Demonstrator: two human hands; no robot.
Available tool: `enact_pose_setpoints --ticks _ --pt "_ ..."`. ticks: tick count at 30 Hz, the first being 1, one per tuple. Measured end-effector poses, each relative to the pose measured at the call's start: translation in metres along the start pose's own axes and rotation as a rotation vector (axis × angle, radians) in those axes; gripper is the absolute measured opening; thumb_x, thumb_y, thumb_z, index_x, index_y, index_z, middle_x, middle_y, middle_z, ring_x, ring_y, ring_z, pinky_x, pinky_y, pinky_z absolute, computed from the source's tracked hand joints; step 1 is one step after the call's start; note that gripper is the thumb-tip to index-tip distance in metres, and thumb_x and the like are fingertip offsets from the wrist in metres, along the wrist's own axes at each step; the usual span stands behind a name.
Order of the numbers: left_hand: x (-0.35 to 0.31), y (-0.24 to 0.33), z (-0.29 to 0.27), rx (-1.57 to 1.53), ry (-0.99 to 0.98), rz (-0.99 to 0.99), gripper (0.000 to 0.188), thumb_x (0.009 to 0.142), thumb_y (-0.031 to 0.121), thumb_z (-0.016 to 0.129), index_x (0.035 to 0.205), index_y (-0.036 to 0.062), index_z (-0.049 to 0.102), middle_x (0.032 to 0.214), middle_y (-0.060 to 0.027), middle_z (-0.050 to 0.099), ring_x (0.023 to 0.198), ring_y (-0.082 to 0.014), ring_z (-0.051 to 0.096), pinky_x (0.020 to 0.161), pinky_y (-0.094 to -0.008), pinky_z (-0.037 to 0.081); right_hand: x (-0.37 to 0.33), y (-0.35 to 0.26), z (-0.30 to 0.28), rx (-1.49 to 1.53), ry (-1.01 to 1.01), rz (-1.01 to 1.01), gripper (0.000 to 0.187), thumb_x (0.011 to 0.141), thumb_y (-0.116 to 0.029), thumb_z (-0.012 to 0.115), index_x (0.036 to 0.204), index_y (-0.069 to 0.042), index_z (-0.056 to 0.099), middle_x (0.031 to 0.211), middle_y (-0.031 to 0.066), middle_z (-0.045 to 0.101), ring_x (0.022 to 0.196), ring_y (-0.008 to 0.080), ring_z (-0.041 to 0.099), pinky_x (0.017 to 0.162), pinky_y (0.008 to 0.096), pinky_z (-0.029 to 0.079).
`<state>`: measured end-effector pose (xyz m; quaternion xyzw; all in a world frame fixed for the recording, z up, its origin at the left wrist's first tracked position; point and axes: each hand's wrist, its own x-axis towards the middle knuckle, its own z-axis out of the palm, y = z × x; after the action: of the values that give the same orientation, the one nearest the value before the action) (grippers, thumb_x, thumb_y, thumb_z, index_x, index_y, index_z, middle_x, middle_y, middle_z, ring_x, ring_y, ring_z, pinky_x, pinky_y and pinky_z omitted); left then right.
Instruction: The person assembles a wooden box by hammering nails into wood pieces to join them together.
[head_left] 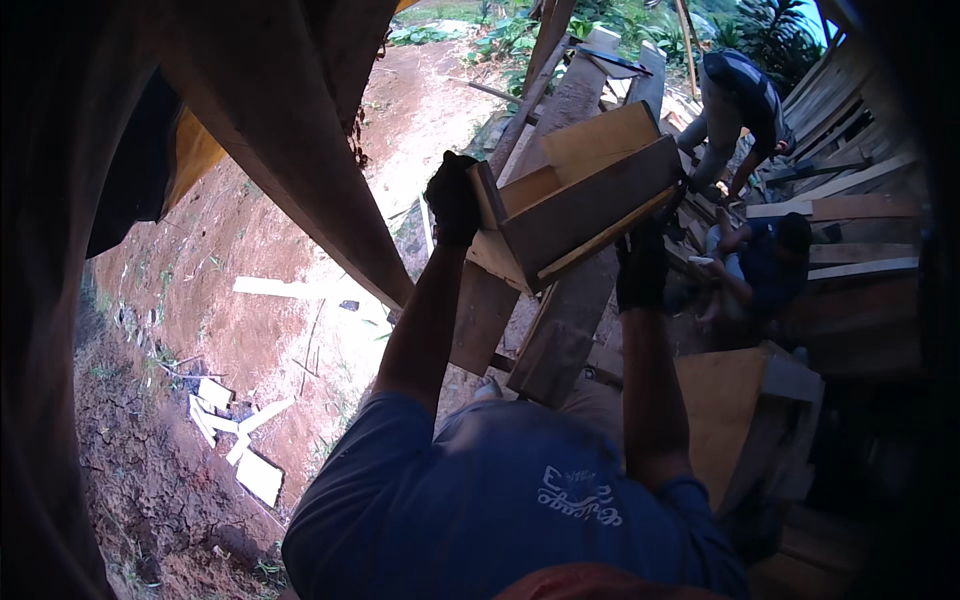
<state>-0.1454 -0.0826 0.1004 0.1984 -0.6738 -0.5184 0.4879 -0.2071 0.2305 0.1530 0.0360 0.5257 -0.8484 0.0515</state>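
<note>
Both my hands, in black gloves, hold up an open-topped wooden box (595,210) over a wooden bench. Its boards are brown outside and paler yellow inside, and it tilts up toward the right. My left hand (455,198) is closed on the box's left end. Under the right part of its near side, my right hand (643,265) grips the lower edge; its fingers are partly hidden in shadow. Below the box lie the bench's thick planks (552,350).
A bent-over person (735,110) works at the far right. Closer, another person (765,265) sits low by stacked boards (870,208). Another wooden box (715,405) stands at my right. A slanting post (270,150) crosses on the left, above bare soil with wood scraps (262,478).
</note>
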Motion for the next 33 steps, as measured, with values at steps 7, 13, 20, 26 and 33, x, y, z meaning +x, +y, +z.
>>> enact_pose_setpoints --ticks 7,13,20,26,33 --pt "0.016 -0.036 -0.001 -0.046 -0.018 -0.237 0.063 0.117 0.053 0.036 0.101 0.0086 0.078 0.077 -0.0005 0.07 0.065 -0.0103 0.066 0.062 -0.0288 0.054 0.012 0.012 0.009 -0.338 -0.032 -0.029 0.03 0.103 -0.032 0.075 0.124 -0.01 0.072 0.096 -0.0016 0.07 0.081 0.007 0.063 0.067 0.0243 0.047" --pt "0.029 -0.038 -0.013 -0.12 0.038 -0.325 0.07 0.118 0.053 0.03 0.082 0.0104 0.072 0.064 0.0017 0.065 0.054 -0.0092 0.061 0.055 -0.0266 0.048 0.014 0.01 0.037 -0.376 -0.01 -0.099 0.026 0.1 -0.029 0.077 0.111 -0.006 0.074 0.097 0.0013 0.072 0.079 0.0104 0.066 0.066 0.0284 0.05" --pt "0.02 -0.045 -0.005 -0.038 0.044 -0.23 0.064 0.119 0.048 0.03 0.088 0.0088 0.07 0.069 -0.0008 0.067 0.058 -0.0099 0.063 0.055 -0.0253 0.049 0.036 0.007 0.031 -0.605 0.014 -0.038 0.036 0.094 -0.027 0.083 0.12 -0.005 0.072 0.098 0.0116 0.076 0.088 0.0201 0.076 0.069 0.0343 0.06" --pt "0.017 -0.035 -0.012 0.128 0.026 -0.093 0.06 0.12 0.042 0.028 0.087 0.0099 0.067 0.069 0.0002 0.066 0.056 -0.01 0.061 0.057 -0.0258 0.051 0.09 0.017 -0.016 -1.106 -0.446 -0.223 0.041 0.084 -0.018 0.084 0.123 -0.013 0.073 0.108 0.0154 0.079 0.097 0.0332 0.078 0.083 0.043 0.064" --pt "-0.03 -0.03 0.003 0.115 0.129 -0.109 0.043 0.116 0.042 0.044 0.098 0.0091 0.066 0.081 -0.0031 0.067 0.069 -0.0137 0.066 0.062 -0.0279 0.054 0.125 -0.04 -0.009 -1.631 -0.796 -0.706 0.034 0.09 -0.023 0.08 0.12 -0.009 0.075 0.118 0.0159 0.077 0.1 0.0285 0.078 0.089 0.0415 0.065"
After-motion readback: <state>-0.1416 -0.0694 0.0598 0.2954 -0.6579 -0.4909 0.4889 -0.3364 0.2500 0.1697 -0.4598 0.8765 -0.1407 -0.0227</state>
